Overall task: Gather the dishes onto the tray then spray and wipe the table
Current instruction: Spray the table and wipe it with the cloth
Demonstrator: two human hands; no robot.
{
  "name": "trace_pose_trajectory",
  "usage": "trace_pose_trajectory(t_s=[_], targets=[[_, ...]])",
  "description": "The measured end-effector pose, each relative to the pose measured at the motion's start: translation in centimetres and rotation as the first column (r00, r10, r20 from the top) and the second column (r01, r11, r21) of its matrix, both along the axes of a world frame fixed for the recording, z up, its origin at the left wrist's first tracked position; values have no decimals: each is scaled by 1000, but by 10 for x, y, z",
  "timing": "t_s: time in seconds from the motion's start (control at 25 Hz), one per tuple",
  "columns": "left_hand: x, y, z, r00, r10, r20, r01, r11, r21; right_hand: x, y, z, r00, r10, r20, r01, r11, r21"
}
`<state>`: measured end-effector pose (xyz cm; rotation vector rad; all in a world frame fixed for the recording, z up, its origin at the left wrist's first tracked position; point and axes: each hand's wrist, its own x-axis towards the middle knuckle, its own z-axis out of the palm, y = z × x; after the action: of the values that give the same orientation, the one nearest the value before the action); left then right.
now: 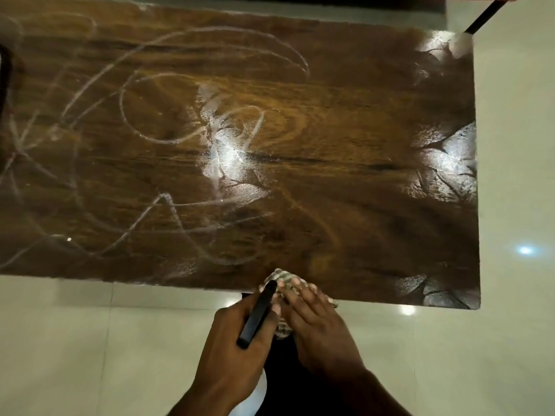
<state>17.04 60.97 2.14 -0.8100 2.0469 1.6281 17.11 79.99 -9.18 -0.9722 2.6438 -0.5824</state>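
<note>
The brown wooden table fills the head view, its wet top marked with pale curved wipe streaks. At its near edge lies a bunched striped cloth. My right hand presses on the cloth with fingers laid flat over it. Right beside it, my left hand grips what looks like the spray bottle: a black elongated top pointing at the cloth, with a white body showing under the hand. No dishes are in view.
A dark rim, perhaps the tray, pokes in at the left edge of the table. A black chair leg stands at the far right corner. Glossy pale floor tiles surround the table.
</note>
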Motion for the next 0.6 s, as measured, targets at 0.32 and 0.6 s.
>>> trace_pose_trajectory(t_s=[0.32, 0.6], targets=[[17, -17, -5, 979, 203, -9, -202, 978, 53, -22, -19, -3, 658, -752, 41, 753, 658, -21], [-2, -63, -13, 987, 156, -34, -155, 988, 20, -70, -85, 2, 959, 255, 127, -252, 967, -39]])
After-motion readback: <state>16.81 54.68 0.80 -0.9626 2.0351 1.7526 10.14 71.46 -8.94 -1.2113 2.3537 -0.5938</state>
